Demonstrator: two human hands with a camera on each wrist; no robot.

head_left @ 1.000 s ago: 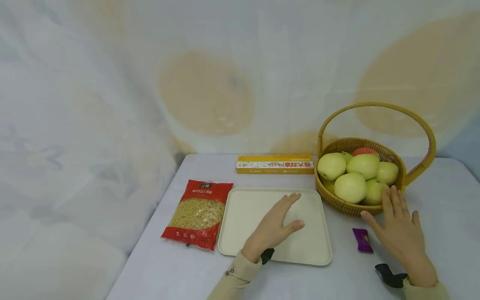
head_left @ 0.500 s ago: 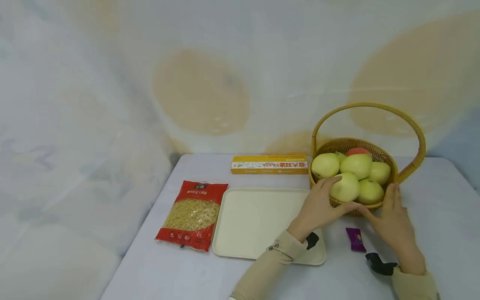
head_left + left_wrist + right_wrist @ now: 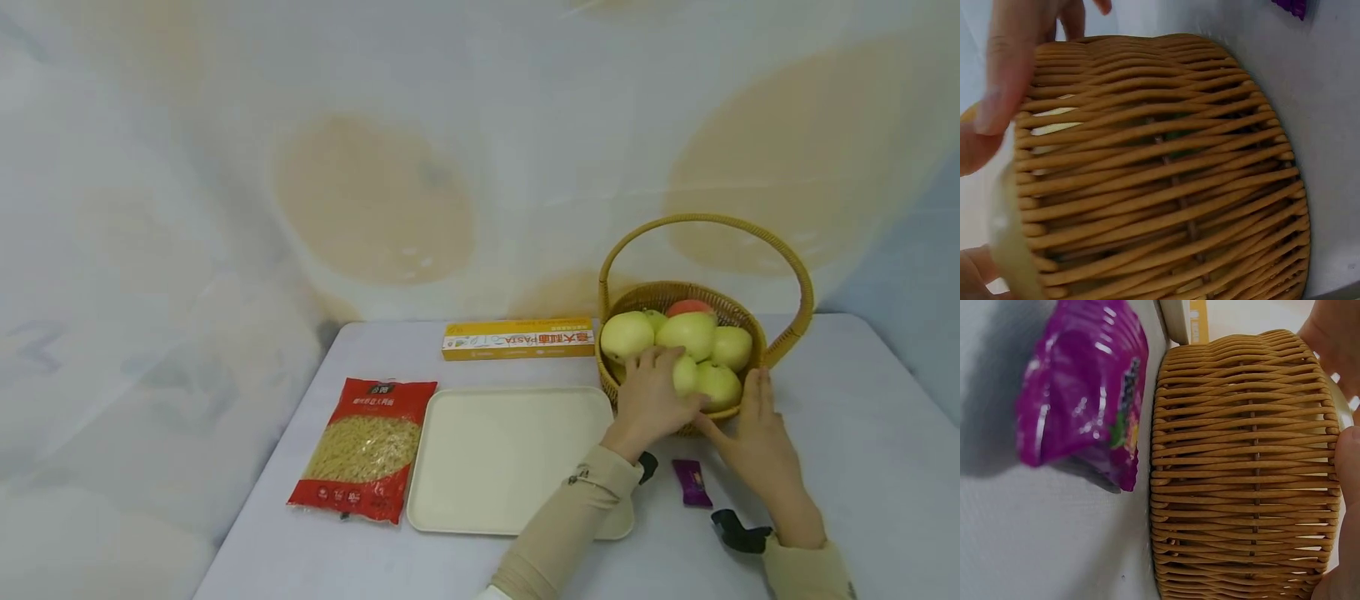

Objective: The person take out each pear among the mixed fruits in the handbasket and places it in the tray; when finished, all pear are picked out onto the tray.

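Observation:
The left hand is at the front-left of the wicker basket, its fingers curled over a green apple at the front of the pile. Against the basket's right front side lies the right hand, fingers extended upward and thumb toward the front rim, near the left thumb. Several green apples and a red one fill the basket. Both wrist views show the woven wall close up; in the left one, part of a pale apple shows past the rim.
A cream tray lies left of the basket, with a red pasta bag beside it. Behind the tray is a yellow pasta box. A purple wrapped candy sits in front of the basket.
From above the tray, the left hand has moved right to the basket and curled over a front apple. The right hand has come against the basket's side. The head view has shifted slightly.

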